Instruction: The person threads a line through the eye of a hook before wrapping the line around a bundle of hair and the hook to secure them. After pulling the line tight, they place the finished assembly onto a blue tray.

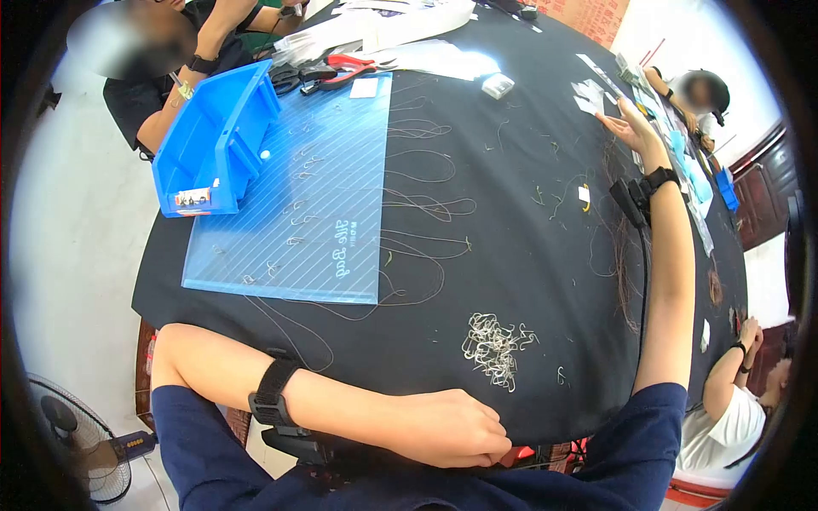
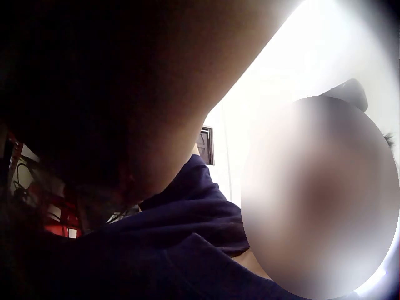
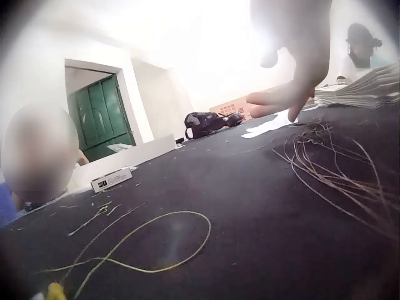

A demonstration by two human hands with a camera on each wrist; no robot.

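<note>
In the head view the right hand (image 1: pixel 629 128) reaches to the far right of the black-covered table, fingers extended beside small white slips (image 1: pixel 588 98). The right wrist view shows this hand (image 3: pixel 294 75) with fingertips at or just above a white slip (image 3: pixel 270 125); contact is unclear. The left hand (image 1: pixel 452 430) lies at the near table edge, back up, fingers loosely curled, with nothing visible in it; its underside is hidden. Just beyond it is a heap of metal hooks (image 1: pixel 496 349). Hooks with thin lines lie on a blue file bag (image 1: pixel 341 187).
A blue bin (image 1: pixel 213 145) stands at the bag's left, with red-handled pliers (image 1: pixel 345 72) behind. Brown strands (image 1: pixel 626 255) lie under the right forearm. A small white box (image 1: pixel 498 85) sits farther back. Other people sit around the table; a fan (image 1: pixel 77 443) stands lower left.
</note>
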